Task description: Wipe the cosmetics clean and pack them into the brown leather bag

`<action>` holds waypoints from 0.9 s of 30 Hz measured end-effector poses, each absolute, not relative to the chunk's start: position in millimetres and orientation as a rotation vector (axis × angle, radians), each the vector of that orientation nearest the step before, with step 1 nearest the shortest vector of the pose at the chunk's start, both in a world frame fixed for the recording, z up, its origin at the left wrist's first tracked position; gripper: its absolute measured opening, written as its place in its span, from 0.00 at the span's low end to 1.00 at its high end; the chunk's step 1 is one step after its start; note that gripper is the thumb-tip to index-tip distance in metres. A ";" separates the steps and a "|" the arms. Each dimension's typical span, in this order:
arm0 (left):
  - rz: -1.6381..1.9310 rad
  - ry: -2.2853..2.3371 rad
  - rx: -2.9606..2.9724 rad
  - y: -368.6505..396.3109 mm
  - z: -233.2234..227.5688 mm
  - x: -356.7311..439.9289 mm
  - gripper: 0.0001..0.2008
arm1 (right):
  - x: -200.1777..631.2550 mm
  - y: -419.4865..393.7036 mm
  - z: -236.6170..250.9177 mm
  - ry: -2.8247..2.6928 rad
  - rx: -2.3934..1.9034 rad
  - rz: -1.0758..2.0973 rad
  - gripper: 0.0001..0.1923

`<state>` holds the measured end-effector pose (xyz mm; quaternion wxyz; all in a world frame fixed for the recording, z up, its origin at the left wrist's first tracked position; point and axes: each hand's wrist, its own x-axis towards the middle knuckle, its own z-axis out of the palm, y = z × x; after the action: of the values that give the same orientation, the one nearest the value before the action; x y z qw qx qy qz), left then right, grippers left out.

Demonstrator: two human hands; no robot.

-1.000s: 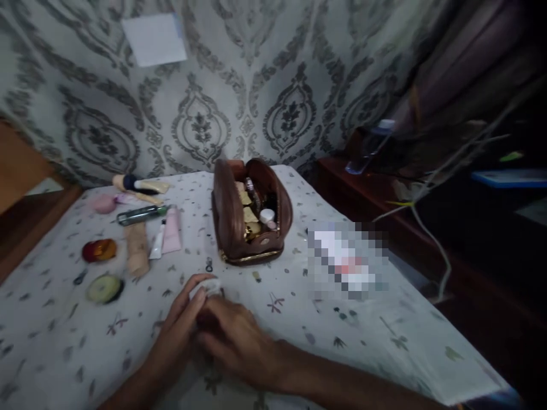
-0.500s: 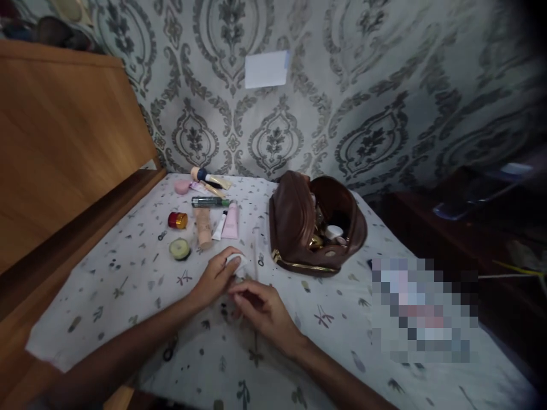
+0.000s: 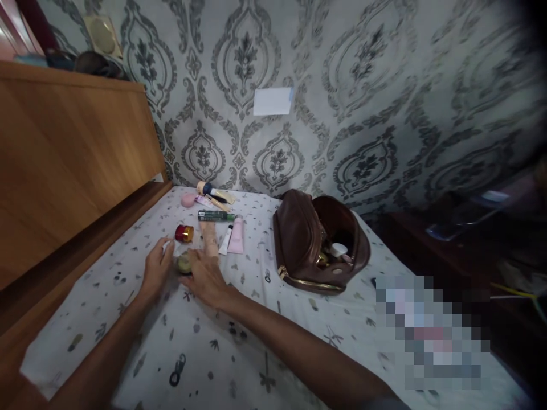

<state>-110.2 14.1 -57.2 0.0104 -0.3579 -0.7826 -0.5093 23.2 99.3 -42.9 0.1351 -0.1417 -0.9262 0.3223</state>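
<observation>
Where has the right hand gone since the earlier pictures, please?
Yes, it moved: the right hand shifted left, away from the brown pouch, to the small green jar.

**Materials and Finishes on the Table**

A matt printed cloth (image 3: 265, 341) is spread over the table. The brown bag (image 3: 307, 239) is seen as smooth, faintly glossy leather with a shiny metal rim. A glossy red jar (image 3: 184, 232) and smooth plastic tube (image 3: 236, 236) are shown beside polished wood (image 3: 64, 165).

An open brown pouch (image 3: 318, 242) sits near a pink tube (image 3: 237, 236)
</observation>
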 end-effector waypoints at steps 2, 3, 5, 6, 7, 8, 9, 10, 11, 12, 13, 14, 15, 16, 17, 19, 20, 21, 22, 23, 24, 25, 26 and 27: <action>-1.608 -2.467 -1.175 13.6 -62.9 -113.1 0.18 | 5.7 97.2 -45.8 -2.728 -0.505 0.931 0.31; -1.620 -2.470 -1.207 14.0 -64.7 -113.2 0.18 | -0.5 97.1 -48.9 -2.715 -0.560 0.949 0.31; -1.641 -2.463 -1.255 15.2 -65.9 -112.0 0.18 | -7.7 97.9 -56.2 -2.659 -0.646 0.981 0.28; -1.654 -2.459 -1.266 15.9 -65.7 -111.3 0.18 | -8.8 98.5 -59.4 -2.627 -0.671 0.989 0.26; -1.668 -2.457 -1.273 16.6 -65.2 -110.6 0.18 | -8.1 99.0 -61.9 -2.592 -0.683 0.999 0.23; -1.683 -2.455 -1.278 17.2 -64.4 -109.7 0.19 | -5.8 99.3 -63.4 -2.555 -0.684 1.016 0.21; -1.698 -2.454 -1.284 17.5 -63.7 -108.6 0.19 | -2.0 99.4 -64.1 -2.515 -0.678 1.041 0.20; -1.717 -2.452 -1.292 17.7 -63.0 -107.1 0.19 | 3.1 99.3 -63.8 -2.470 -0.666 1.070 0.19; -1.742 -2.450 -1.304 17.8 -62.4 -105.1 0.19 | 9.5 99.3 -63.0 -2.427 -0.645 1.095 0.19; -1.774 -2.448 -1.318 17.7 -62.2 -102.8 0.19 | 16.9 99.5 -61.8 -2.391 -0.620 1.112 0.20; -1.810 -2.448 -1.334 17.7 -62.2 -100.1 0.19 | 24.9 100.1 -60.6 -2.366 -0.598 1.119 0.21; -1.848 -2.451 -1.349 17.7 -62.6 -97.3 0.19 | 33.4 101.3 -59.5 -2.344 -0.589 1.118 0.21; -1.884 -2.459 -1.359 17.9 -63.1 -94.4 0.19 | 41.9 103.1 -58.7 -2.324 -0.594 1.116 0.21; -1.913 -2.470 -1.362 18.3 -63.7 -91.5 0.19 | 50.2 105.6 -58.5 -2.303 -0.608 1.118 0.21; -1.933 -2.484 -1.363 18.8 -64.1 -88.7 0.20 | 57.9 108.7 -58.9 -2.281 -0.628 1.126 0.21; -1.959 -2.517 -1.357 20.2 -63.7 -82.8 0.21 | 71.0 115.5 -61.2 -2.238 -0.680 1.146 0.21; -1.962 -2.529 -1.362 21.0 -62.5 -79.5 0.21 | 76.1 118.8 -63.1 -2.219 -0.706 1.148 0.21; -1.951 -2.533 -1.378 21.9 -60.4 -75.8 0.21 | 80.1 121.8 -65.3 -2.203 -0.734 1.141 0.21; -1.923 -2.526 -1.412 23.0 -57.6 -71.4 0.19 | 83.1 124.1 -67.5 -2.194 -0.765 1.123 0.21; -1.879 -2.507 -1.468 24.2 -54.1 -66.4 0.18 | 85.1 125.8 -69.6 -2.192 -0.795 1.100 0.21; -1.817 -2.476 -1.550 25.4 -50.3 -60.8 0.16 | 86.3 126.7 -71.3 -2.198 -0.816 1.074 0.20; -1.737 -2.436 -1.651 26.8 -46.5 -54.7 0.15 | 86.8 127.1 -72.4 -2.213 -0.828 1.052 0.20; -1.642 -2.389 -1.763 28.2 -43.1 -48.5 0.14 | 86.8 126.9 -73.1 -2.236 -0.836 1.034 0.20; -1.533 -2.336 -1.875 29.7 -40.5 -42.4 0.13 | 86.6 126.5 -73.2 -2.263 -0.848 1.016 0.20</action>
<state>-42.4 29.7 -40.5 -0.1115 -0.5538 -0.6899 -0.4528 86.6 126.5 -73.2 0.2570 -0.3126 -0.8342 0.3746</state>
